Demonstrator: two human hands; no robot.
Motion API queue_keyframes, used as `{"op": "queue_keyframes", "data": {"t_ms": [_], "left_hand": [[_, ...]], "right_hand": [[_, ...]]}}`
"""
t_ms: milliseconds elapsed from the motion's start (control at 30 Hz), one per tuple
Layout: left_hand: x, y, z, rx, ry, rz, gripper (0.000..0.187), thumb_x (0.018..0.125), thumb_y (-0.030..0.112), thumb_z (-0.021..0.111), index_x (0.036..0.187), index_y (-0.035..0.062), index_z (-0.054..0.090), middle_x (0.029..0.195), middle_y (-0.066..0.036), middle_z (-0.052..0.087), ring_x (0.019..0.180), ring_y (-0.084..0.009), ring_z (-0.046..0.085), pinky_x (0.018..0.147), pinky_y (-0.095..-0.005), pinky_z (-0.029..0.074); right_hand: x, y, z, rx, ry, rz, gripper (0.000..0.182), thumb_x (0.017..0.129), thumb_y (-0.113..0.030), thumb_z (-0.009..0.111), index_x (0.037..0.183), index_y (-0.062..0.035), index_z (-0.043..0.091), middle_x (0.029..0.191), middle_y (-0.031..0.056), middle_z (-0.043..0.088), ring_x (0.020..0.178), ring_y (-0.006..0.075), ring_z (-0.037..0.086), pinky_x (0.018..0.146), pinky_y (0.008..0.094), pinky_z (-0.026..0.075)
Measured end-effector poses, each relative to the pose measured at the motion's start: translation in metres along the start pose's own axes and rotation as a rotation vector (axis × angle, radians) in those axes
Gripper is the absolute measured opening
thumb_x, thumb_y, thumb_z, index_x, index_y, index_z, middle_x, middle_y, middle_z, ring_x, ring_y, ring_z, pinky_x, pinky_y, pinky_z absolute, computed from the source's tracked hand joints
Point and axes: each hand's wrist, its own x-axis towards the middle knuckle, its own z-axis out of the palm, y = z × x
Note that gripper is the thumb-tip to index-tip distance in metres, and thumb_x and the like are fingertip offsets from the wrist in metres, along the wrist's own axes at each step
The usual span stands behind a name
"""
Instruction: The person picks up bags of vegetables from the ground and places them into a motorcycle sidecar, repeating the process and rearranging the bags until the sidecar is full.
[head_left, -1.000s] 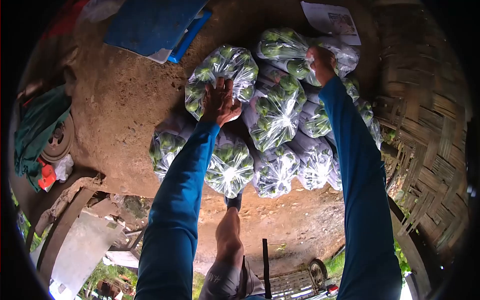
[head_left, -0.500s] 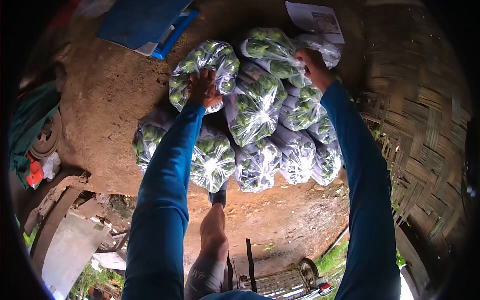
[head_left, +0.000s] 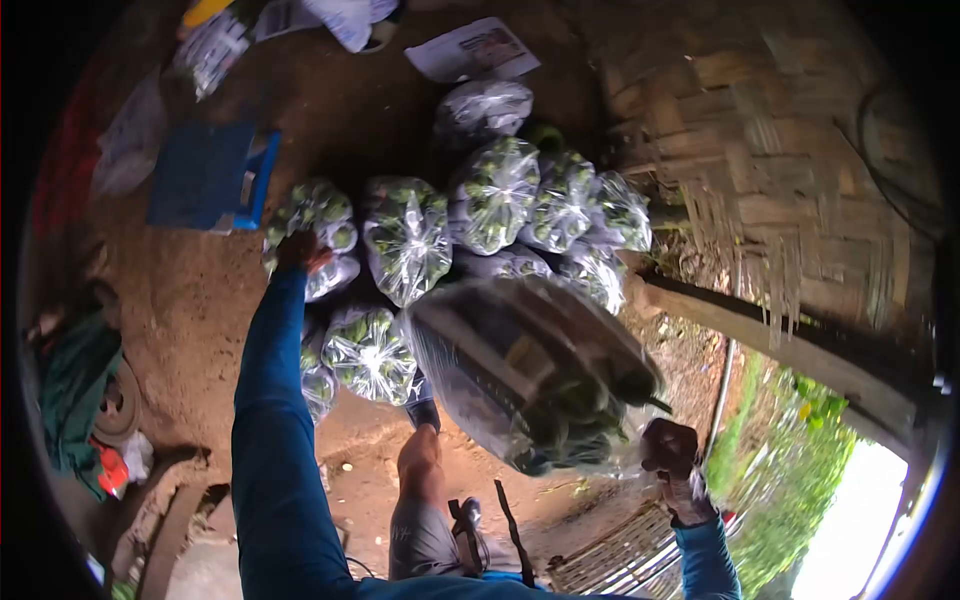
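Observation:
My right hand (head_left: 674,460) is closed on the gathered end of a clear plastic bag of eggplants (head_left: 530,375). This bag hangs tilted in front of the pile, the green stem ends toward my hand. My left hand (head_left: 304,251) lies on top of another bag of eggplants (head_left: 315,215) at the left of the pile, its fingers dark and partly hard to see. Several more filled bags (head_left: 408,240) are stacked between and behind my hands, stem ends facing me.
A blue folder-like object (head_left: 205,175) lies on the dirt floor at the left, and a printed sheet (head_left: 473,50) lies beyond the pile. A woven bamboo wall (head_left: 760,150) and a wooden beam (head_left: 780,335) bound the right side. Green cloth (head_left: 75,390) sits at far left.
My right hand has lifted a bag of eggplants off the back of the pile and brought it toward me and right. My left hand stays on the left bag. The view has shifted.

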Motion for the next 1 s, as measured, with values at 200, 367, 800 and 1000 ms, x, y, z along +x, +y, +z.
{"op": "queue_keyframes", "data": {"t_ms": [200,367,800,1000], "left_hand": [[-0.077,-0.064,-0.046,-0.077,-0.192,0.027,0.051,0.07,0.054,0.055,0.075,0.0029,0.057,0.08,-0.02,0.058,0.079,-0.0386,0.055,0.067,-0.0451,0.043],[-0.134,-0.04,-0.152,-0.363,0.023,0.331,0.046,0.077,0.042,0.057,0.072,-0.0039,0.054,0.07,-0.021,0.052,0.067,-0.0333,0.051,0.06,-0.0419,0.038],[-0.356,0.197,-0.327,-0.923,-0.109,-0.056,0.05,0.076,0.05,0.049,0.111,0.0142,0.05,0.105,-0.003,0.054,0.05,-0.006,0.04,0.035,-0.0183,0.018],[-0.412,0.353,-0.247,-1.032,-0.339,-0.184,0.046,0.072,0.053,0.051,0.105,0.0209,0.047,0.083,-0.003,0.053,0.035,-0.0107,0.034,0.029,-0.0194,0.025]], "right_hand": [[-0.161,0.204,-0.015,-0.056,0.176,-0.186,0.023,0.075,-0.025,0.051,0.068,-0.0031,0.056,0.061,0.0025,0.05,0.061,0.0097,0.048,0.053,0.0256,0.037],[-0.28,0.375,-0.013,0.24,0.578,0.295,0.035,0.082,-0.03,0.045,0.065,-0.0006,0.055,0.057,0.004,0.049,0.054,0.0124,0.043,0.049,0.0298,0.035],[-0.546,0.659,0.065,1.151,1.036,0.439,0.022,0.069,-0.031,0.049,0.068,-0.0086,0.048,0.052,0.001,0.032,0.042,0.0125,0.03,0.038,0.028,0.022],[-0.563,0.717,0.104,1.826,1.059,0.441,0.015,0.067,-0.026,0.052,0.066,-0.0114,0.048,0.054,-0.001,0.03,0.042,0.0103,0.025,0.039,0.0254,0.018]]}}
